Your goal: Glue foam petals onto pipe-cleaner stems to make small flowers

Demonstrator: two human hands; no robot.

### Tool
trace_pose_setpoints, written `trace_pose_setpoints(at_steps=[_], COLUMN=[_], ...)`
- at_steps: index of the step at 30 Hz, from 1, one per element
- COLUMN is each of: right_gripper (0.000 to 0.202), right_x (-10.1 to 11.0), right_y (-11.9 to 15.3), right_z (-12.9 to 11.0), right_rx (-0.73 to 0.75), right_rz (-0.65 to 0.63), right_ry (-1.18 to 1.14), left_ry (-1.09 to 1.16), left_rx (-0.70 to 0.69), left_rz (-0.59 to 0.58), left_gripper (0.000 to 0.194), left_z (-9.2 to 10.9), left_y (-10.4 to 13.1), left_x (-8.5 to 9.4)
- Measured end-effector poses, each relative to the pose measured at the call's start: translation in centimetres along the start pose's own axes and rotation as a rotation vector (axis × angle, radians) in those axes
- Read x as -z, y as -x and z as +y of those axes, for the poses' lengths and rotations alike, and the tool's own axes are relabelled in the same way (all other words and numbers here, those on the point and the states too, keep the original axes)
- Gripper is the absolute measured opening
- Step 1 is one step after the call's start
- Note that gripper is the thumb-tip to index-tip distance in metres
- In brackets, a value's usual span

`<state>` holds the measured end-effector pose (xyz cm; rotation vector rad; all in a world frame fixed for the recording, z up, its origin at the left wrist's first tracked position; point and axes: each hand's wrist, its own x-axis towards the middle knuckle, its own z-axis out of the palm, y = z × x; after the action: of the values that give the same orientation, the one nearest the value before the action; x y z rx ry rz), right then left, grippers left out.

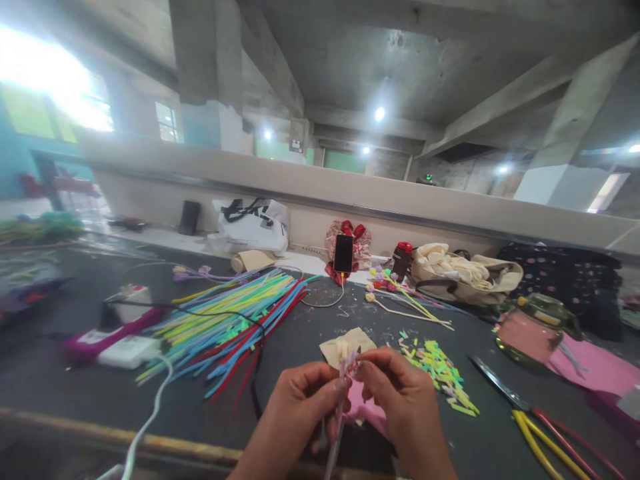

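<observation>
Near the front middle of the dark table, my left hand (315,398) pinches a pale lilac stem (337,433) that hangs down toward the table edge. At the top of the stem is a small cream and lilac piece (343,351). My right hand (395,387) is closed at the upper part of the stem, its thumb and forefinger on a small piece too blurred to make out. Behind the fingers lie a beige paper scrap (364,339) and a pink sheet (367,403), both partly hidden by my hands.
Many coloured pipe cleaners (250,313) lie left, crossed by a black cable. A white charger (130,351) and cord sit farther left. Cut pieces (437,367), scissors (520,405) and a jar (533,330) are right. Behind stand a phone (343,253) and a cloth bag (470,287).
</observation>
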<state>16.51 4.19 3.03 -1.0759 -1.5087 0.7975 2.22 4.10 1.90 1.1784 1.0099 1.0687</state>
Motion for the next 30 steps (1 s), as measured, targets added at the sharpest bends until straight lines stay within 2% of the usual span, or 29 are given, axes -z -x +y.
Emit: trace_pose_setpoints(at_steps=[6, 10, 15, 20, 23, 26, 30], right_gripper=[0.017, 0.017, 0.019, 0.026, 0.03, 0.026, 0.014], right_x=[-0.2, -0.6, -0.7, -0.6, -0.3, 0.3, 1.2], right_y=[0.0, 0.1, 0.1, 0.1, 0.0, 0.4, 2.3], right_z=[0.0, -0.1, 0.1, 0.6, 0.8, 1.3, 2.3], right_rx=[-0.01, -0.02, -0.008, -0.011, -0.037, -0.079, -0.153], right_rz=[0.034, 0.092, 0.104, 0.043, 0.067, 0.119, 0.057], right_ry=[-0.021, -0.03, -0.001, -0.086, -0.171, -0.232, -0.255], left_ry=[-0.063, -0.077, -0.045, 0.14, 0.302, 0.354, 0.31], left_rx=[-0.033, -0.024, -0.012, 0.036, 0.088, 0.102, 0.073], left_rz=[0.015, -0.03, -0.028, -0.061, -0.097, -0.076, 0.025], left_gripper=[0.029, 0.029, 0.029, 0.029, 0.025, 0.023, 0.021], left_z=[-0.4, -0.6, -0.6, -1.0, -1.4, -1.6, -1.0], left_y=[-0.1, -0.2, -0.1, -0.1, -0.2, -0.4, -1.0], left_x=[-0.2, -0.1, 0.0, -0.1, 0.1, 0.7, 2.0])
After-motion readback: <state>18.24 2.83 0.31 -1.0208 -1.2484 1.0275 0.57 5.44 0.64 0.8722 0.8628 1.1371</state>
